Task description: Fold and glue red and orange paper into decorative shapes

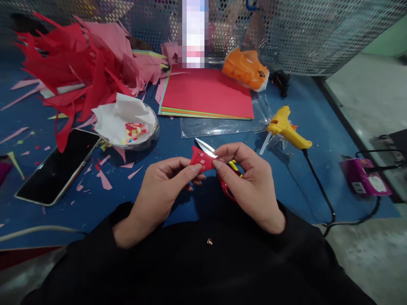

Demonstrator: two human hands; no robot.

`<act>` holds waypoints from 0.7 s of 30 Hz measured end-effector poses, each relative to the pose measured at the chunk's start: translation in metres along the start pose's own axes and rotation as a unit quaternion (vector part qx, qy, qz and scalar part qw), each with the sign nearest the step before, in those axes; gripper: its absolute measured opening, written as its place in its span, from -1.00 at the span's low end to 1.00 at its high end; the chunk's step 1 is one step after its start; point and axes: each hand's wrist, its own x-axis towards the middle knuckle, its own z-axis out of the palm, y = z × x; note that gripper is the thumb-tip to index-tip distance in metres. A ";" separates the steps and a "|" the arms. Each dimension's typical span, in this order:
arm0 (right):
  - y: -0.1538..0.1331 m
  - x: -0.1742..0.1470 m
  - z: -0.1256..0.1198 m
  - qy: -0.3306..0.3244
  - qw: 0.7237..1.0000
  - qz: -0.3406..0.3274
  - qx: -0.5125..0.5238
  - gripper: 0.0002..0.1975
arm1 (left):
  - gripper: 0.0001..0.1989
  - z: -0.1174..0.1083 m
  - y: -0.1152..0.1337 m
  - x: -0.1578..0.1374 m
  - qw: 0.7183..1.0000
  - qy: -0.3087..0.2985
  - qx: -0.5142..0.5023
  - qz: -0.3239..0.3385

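Head view: a small red piece of paper (205, 162) is held just above the near middle of the desk (190, 127), between the person's two hands. The left hand (165, 184) has its grip clamped on the left end; the right hand (249, 178) pinches the right end between thumb and fingers. Its longer axis runs roughly left to right, the right end tilting slightly nearer the body, and both hands are equally close to it. Scissors (205, 146) lie behind and below, blades pointing far and left, with the right hand over their handles.

Most of the scissors' handles are hidden, so I cannot tell whether that hand touches them. Fingers under the paper are largely covered too. Whether its pale squares are cut, printed or stuck on is unclear. A screen (194, 34) at the far edge is blurred and cut off.
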 end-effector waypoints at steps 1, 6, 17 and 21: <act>0.000 0.000 0.000 -0.002 1.000 0.004 0.001 -0.90 | -0.87 0.000 0.000 0.000 1.000 0.001 0.005 0.004; -0.001 -0.003 0.003 -0.019 1.000 0.011 0.008 -0.89 | -0.86 0.001 0.003 0.000 0.998 0.006 0.051 0.030; -0.002 0.001 0.002 -0.009 0.999 0.024 0.038 -0.89 | -0.79 -0.001 0.000 -0.001 0.999 0.010 0.035 0.008; -0.003 0.000 0.003 -0.015 0.998 0.030 0.043 -0.89 | -0.84 0.001 0.003 -0.001 0.997 0.020 0.071 0.028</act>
